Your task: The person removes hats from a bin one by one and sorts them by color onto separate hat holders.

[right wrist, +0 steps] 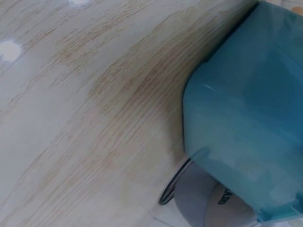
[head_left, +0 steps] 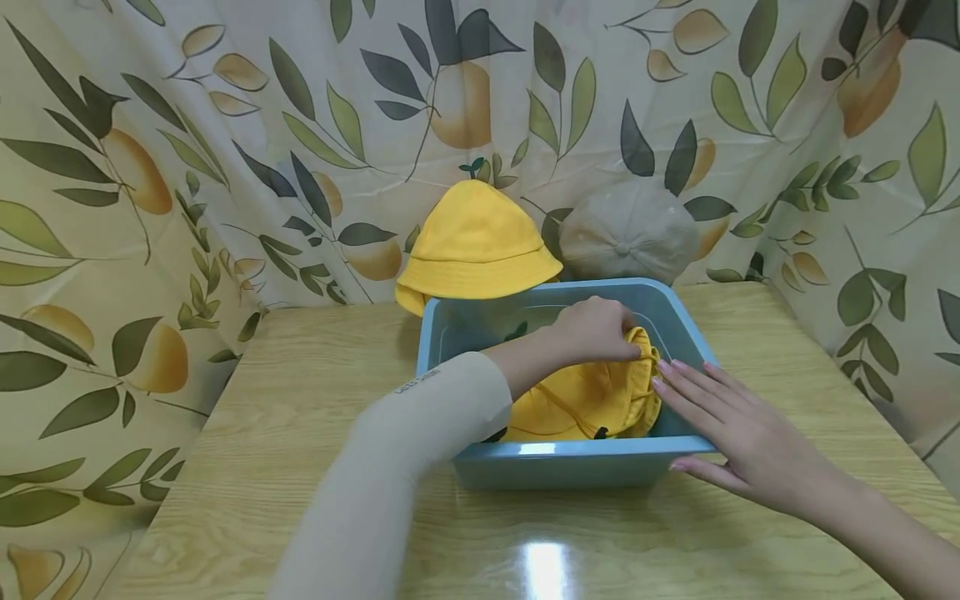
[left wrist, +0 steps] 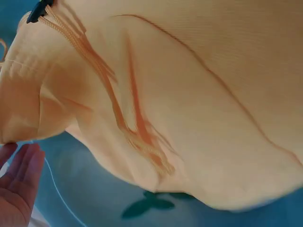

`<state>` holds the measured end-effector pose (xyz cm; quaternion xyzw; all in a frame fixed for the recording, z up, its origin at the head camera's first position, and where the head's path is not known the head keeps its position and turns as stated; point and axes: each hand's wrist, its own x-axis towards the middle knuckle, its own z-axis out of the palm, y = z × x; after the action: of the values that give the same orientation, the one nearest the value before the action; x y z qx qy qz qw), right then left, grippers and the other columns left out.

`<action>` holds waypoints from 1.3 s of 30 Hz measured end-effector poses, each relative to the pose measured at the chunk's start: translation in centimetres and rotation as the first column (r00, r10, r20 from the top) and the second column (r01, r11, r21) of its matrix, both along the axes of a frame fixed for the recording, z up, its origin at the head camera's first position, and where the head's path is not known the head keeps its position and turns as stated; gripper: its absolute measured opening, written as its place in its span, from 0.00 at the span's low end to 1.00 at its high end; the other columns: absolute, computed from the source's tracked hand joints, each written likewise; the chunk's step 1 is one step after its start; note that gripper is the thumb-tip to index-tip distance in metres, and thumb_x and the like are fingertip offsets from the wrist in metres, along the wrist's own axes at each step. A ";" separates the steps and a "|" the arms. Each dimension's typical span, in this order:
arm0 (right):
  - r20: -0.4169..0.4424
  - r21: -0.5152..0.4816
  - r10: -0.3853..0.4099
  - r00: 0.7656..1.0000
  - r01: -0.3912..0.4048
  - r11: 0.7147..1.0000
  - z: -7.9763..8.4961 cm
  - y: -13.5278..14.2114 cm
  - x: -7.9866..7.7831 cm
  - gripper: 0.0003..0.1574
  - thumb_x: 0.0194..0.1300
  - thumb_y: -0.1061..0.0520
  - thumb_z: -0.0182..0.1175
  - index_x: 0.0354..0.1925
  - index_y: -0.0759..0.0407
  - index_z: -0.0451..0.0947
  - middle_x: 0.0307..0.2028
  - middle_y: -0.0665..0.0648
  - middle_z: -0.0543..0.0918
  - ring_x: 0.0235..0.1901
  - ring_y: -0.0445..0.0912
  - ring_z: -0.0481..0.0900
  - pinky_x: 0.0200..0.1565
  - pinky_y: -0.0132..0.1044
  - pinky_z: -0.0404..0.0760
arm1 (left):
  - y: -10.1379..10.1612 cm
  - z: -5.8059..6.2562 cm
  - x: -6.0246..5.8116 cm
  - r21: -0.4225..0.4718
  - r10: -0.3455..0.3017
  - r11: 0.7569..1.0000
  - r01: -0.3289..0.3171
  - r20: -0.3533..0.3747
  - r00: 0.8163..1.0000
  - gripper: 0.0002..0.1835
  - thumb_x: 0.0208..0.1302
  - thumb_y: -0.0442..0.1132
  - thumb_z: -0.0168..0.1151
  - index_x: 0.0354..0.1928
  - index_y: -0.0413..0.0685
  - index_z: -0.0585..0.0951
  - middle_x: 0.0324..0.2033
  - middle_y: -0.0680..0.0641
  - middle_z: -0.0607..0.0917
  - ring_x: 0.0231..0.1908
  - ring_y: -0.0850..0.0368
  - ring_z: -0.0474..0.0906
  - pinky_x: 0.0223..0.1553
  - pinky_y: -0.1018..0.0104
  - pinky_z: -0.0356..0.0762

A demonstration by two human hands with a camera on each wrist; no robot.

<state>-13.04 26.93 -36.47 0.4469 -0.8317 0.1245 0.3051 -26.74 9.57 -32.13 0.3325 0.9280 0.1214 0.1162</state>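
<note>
In the head view my left hand (head_left: 592, 331) reaches into the blue plastic bin (head_left: 547, 477) and pinches the gathered edge of a yellow drawstring cloth (head_left: 588, 396). Whether that cloth is a hat or a bag is unclear. The left wrist view shows its drawstring (left wrist: 113, 101) and a black cord lock (left wrist: 37, 10) up close. My right hand (head_left: 750, 437) lies across the bin's right rim with fingers straight, their tips close to the gathered edge; contact is hard to tell. The right wrist view does not show that hand.
Behind the bin, a yellow bucket hat (head_left: 480, 237) with a green sprout stands at the back. A grey cap (head_left: 630, 233) sits beside it, against a leaf-patterned curtain (head_left: 315, 150). The bin stands on a wooden table (head_left: 315, 400).
</note>
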 end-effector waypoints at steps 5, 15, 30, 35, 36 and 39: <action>-0.011 0.000 -0.008 1.000 0.008 1.000 0.0 0.0 -0.1 0.44 0.69 0.33 0.42 0.62 0.70 0.68 0.68 0.59 0.64 0.69 0.49 0.58 0.71 0.42 0.50 | -1.5 0.6 -0.1 0.045 -0.007 0.999 0.009 -0.030 1.000 0.15 0.60 0.49 0.60 0.20 0.53 0.70 0.13 0.56 0.63 0.15 0.65 0.58 0.16 0.74 0.55; 0.022 -0.008 0.002 1.000 -0.002 1.000 0.0 0.2 0.0 0.44 0.71 0.34 0.39 0.62 0.71 0.67 0.68 0.61 0.63 0.70 0.48 0.57 0.71 0.41 0.47 | -4.4 0.7 -0.2 0.296 0.015 0.955 -0.025 0.033 0.999 0.05 0.58 0.36 0.60 0.36 0.47 0.80 0.22 0.55 0.79 0.20 0.64 0.73 0.23 0.78 0.70; -0.191 -0.119 0.090 0.977 -0.114 0.986 3.4 -2.7 -2.0 0.37 0.72 0.41 0.46 0.55 0.76 0.72 0.55 0.72 0.75 0.61 0.51 0.71 0.66 0.31 0.59 | -7.3 5.2 0.4 0.434 0.017 0.901 0.014 -0.069 0.997 0.07 0.57 0.34 0.59 0.38 0.44 0.82 0.24 0.52 0.81 0.23 0.62 0.74 0.26 0.75 0.70; -0.243 -0.143 -0.093 0.966 0.059 0.988 6.0 -4.3 -3.1 0.41 0.72 0.38 0.43 0.55 0.75 0.72 0.54 0.70 0.77 0.47 0.60 0.80 0.62 0.32 0.66 | -8.6 6.8 0.5 0.447 0.055 0.894 -0.003 -0.104 0.993 0.09 0.59 0.34 0.58 0.41 0.43 0.81 0.31 0.50 0.83 0.30 0.61 0.77 0.31 0.75 0.73; -0.211 -0.146 -0.126 0.969 0.096 0.985 6.6 -4.7 -3.3 0.42 0.71 0.36 0.42 0.55 0.75 0.71 0.53 0.70 0.77 0.46 0.62 0.80 0.60 0.37 0.69 | -8.8 7.1 0.5 0.451 0.063 0.892 -0.005 -0.114 0.992 0.09 0.59 0.34 0.58 0.41 0.43 0.81 0.31 0.50 0.83 0.30 0.61 0.77 0.31 0.75 0.73; -0.063 -0.161 -0.207 0.976 0.195 0.968 8.5 -5.7 -3.7 0.42 0.70 0.36 0.46 0.57 0.73 0.71 0.51 0.69 0.79 0.49 0.62 0.78 0.52 0.50 0.75 | -9.4 7.9 0.4 0.469 0.081 0.883 -0.001 -0.150 0.985 0.09 0.58 0.34 0.59 0.41 0.43 0.81 0.30 0.50 0.84 0.29 0.62 0.77 0.31 0.75 0.73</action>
<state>-16.74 21.20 -27.96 0.3399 -0.8480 0.1387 0.3823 -26.30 0.21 -24.23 0.3398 0.8848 0.3154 -0.0471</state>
